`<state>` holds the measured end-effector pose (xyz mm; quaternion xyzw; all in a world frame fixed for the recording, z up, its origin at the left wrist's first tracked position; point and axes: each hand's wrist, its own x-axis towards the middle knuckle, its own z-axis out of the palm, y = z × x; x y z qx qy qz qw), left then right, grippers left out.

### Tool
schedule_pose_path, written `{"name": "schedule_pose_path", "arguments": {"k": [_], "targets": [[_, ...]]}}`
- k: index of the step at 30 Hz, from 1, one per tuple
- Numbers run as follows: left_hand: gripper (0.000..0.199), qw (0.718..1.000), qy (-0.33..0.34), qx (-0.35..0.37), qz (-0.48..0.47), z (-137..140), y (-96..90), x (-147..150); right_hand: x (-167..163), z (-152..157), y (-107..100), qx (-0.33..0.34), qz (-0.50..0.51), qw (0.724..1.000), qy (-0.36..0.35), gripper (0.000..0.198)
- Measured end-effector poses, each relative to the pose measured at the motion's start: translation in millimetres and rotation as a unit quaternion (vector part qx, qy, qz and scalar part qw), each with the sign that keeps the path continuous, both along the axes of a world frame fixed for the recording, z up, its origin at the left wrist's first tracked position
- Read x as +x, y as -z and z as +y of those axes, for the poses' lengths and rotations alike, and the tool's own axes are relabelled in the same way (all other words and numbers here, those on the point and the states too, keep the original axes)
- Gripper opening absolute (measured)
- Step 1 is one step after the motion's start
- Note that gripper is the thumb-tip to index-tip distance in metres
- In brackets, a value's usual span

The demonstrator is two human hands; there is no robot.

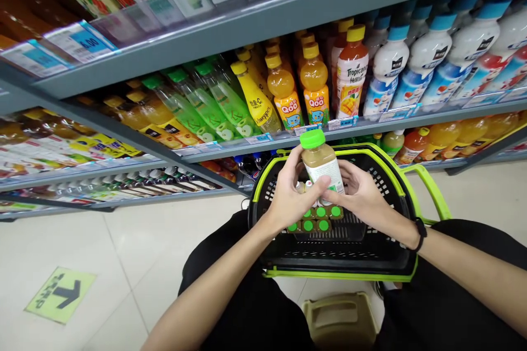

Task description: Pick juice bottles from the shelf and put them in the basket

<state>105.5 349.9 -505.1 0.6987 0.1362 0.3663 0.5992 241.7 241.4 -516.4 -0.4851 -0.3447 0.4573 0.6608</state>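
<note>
Between my two hands is a juice bottle [319, 160] with a green cap and a white label, held nearly upright above the basket. My left hand [294, 189] wraps its left side, thumb across the label. On the other side my right hand [360, 189] grips it, thumb low on the front and fingers curled behind. Below them, the black shopping basket [337, 260] with a lime-green rim holds several green-capped bottles [308, 225] in its left part. A few white-capped bottles there are partly hidden by my hands.
Drink shelves [230, 27] rise just in front, packed with bottles such as orange Qoo bottles [284, 93] and blue-capped white bottles [387, 68]. The basket's lime handle [432, 192] sticks out right. A beige step stool [341, 321] stands below; a floor sign [61, 294] lies left.
</note>
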Motion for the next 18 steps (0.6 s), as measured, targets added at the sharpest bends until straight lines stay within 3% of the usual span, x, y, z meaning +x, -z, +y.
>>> {"name": "schedule_pose_path", "arguments": {"k": [6, 12, 18], "targets": [[0.077, 0.999, -0.006, 0.031, 0.019, 2, 0.7, -4, -1, 1, 7, -0.003, -0.027, 1.0, 0.009, 0.07], [0.066, 1.0, 0.012, -0.003, 0.015, 0, -2.5, -2, -1, -3, 4, -0.007, -0.087, 0.996, 0.02, 0.065], [0.058, 0.999, 0.023, -0.037, 0.013, 5, -2.7, -1, -4, -1, -2, -0.023, -0.075, 0.996, 0.039, 0.064]]}}
